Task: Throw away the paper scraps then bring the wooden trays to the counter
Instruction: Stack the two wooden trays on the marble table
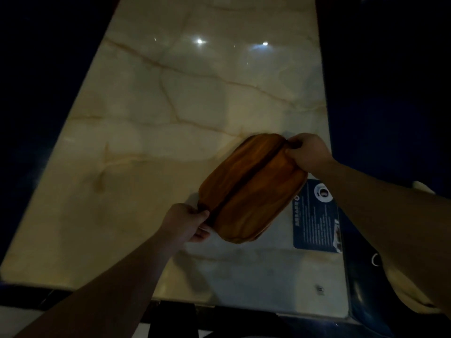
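- The left hand (186,222) is clenched on the near-left end of the wooden trays (251,189), thumb over the top edge and fingers curled beneath.
- The right hand (308,152) clamps the far-right end the same way, thumb pressed at the dark groove running the length of the wood.
- The trays sit between the two hands as a stack, lying diagonally; whether they rest on the surface or are lifted just clear of it cannot be told in the dim light.
- Their near-right edge overlaps a blue printed card (317,223) that lies flat close to the right rim of the marble table (146,113).
- To the left and far side of the trays the tabletop is open polished stone, with two light reflections toward the far end.
- The table's right edge runs just beside the right forearm; the near edge lies below the left forearm, with dark floor beyond.
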Tool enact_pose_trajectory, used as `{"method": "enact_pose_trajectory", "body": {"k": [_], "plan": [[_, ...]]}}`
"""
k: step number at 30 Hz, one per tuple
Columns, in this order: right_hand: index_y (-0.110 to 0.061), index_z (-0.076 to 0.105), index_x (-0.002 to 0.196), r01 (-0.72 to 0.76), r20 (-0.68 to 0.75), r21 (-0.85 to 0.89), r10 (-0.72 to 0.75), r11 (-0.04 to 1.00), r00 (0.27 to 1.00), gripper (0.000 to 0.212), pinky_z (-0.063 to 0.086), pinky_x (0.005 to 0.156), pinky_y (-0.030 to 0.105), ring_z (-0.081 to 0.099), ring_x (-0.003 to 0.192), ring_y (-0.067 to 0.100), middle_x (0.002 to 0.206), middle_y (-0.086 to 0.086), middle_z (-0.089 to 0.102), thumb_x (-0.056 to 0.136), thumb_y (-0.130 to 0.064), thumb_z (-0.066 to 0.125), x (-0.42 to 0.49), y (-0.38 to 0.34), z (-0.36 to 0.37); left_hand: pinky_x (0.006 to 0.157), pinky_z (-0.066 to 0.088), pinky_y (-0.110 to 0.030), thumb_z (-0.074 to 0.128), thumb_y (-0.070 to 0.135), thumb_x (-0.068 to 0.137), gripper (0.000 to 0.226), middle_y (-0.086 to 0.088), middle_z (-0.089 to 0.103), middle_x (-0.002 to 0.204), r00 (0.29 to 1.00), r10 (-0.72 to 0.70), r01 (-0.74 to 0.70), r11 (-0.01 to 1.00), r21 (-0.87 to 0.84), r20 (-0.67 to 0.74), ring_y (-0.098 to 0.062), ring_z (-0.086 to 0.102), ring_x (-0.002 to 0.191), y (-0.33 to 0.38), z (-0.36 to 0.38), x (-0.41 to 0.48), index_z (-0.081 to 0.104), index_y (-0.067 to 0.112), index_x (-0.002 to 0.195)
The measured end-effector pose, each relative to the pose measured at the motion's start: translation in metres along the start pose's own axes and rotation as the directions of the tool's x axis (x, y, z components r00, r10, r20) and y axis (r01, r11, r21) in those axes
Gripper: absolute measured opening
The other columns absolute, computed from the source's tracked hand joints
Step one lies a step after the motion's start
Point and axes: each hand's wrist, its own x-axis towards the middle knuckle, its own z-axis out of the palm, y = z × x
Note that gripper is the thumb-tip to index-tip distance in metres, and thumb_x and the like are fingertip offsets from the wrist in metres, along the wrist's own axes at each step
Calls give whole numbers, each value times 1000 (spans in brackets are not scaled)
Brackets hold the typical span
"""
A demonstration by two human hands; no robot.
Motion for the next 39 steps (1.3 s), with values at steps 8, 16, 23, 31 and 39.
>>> {"method": "enact_pose_trajectory", "body": {"k": [8, 16, 23, 31, 39], "plan": [[-7, 65, 109, 128, 89, -148, -116, 981, 989, 22, 47, 78, 33, 58, 95, 27, 102, 13, 61, 90, -15, 56, 17, -11, 3, 43, 55, -31, 66, 17, 87, 29, -11, 66, 48, 1000, -12, 13, 998, 66, -7, -24, 67, 47, -8, 11, -6, 64, -6, 71], [-18, 55, 132, 246, 159, -363, -200, 899, 967, 38, 49, 88, 43, 53, 102, 36, 113, 19, 49, 95, -29, 49, 23, 1, 4, 55, 60, -43, 68, 22, 86, 27, -19, 69, 67, 1000, -2, 3, 999, 46, -15, -29, 67, 52, -6, 9, -16, 63, -5, 83], [-15, 53, 134, 240, 189, -295, -190, 925, 963, 39, 47, 89, 34, 58, 107, 35, 120, 20, 56, 96, -21, 45, 27, -5, 6, 48, 57, -33, 66, 18, 87, 24, -23, 69, 69, 1000, 1, -1, 1000, -1, -12, -27, 67, 53, -10, 24, -23, 63, -3, 76], [-13, 57, 126, 181, 158, -239, -146, 954, 977, 33, 44, 79, 29, 59, 106, 32, 123, 17, 61, 95, -18, 47, 27, -9, 8, 47, 56, -33, 57, 16, 93, 26, -26, 69, 71, 996, 8, -13, 998, -63, -88, -28, 67, 51, -12, 26, -17, 59, -2, 75], [-4, 56, 121, 84, 138, -242, -52, 967, 989, 34, 44, 77, 31, 59, 104, 33, 117, 20, 62, 97, -25, 46, 23, -8, 11, 50, 60, -41, 58, 14, 92, 21, -22, 63, 89, 982, -62, 24, 977, -213, -177, -33, 72, 66, -8, 32, -23, 48, -1, 104]]}}
